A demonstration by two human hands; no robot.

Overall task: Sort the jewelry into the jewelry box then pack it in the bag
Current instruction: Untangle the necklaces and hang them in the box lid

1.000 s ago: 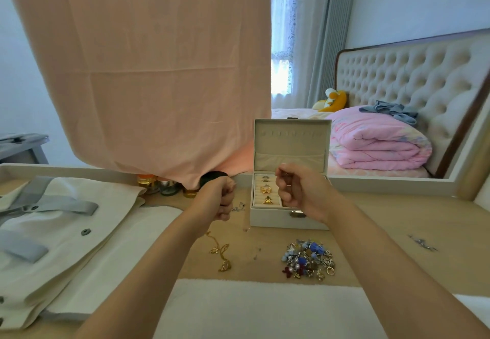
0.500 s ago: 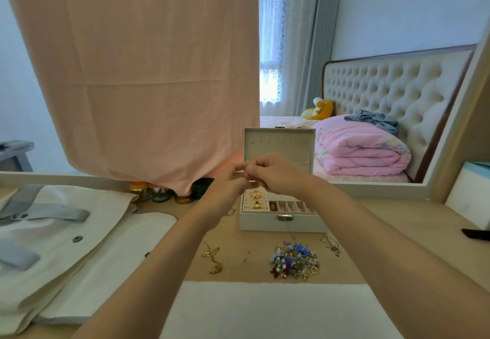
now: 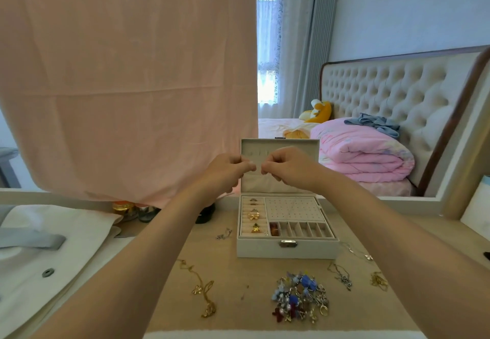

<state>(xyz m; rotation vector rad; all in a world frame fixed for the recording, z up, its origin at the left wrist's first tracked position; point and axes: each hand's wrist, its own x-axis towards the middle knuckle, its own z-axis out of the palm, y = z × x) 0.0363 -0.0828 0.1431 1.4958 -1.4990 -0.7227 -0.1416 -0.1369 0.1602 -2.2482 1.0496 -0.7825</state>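
While jewelry box sits open, both hands' grip pinched together (contents too small), left hand & right hand.

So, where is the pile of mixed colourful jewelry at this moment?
In the head view, the pile of jewelry lies on the table just in front of the open jewelry box, between a gold necklace and silver chains.
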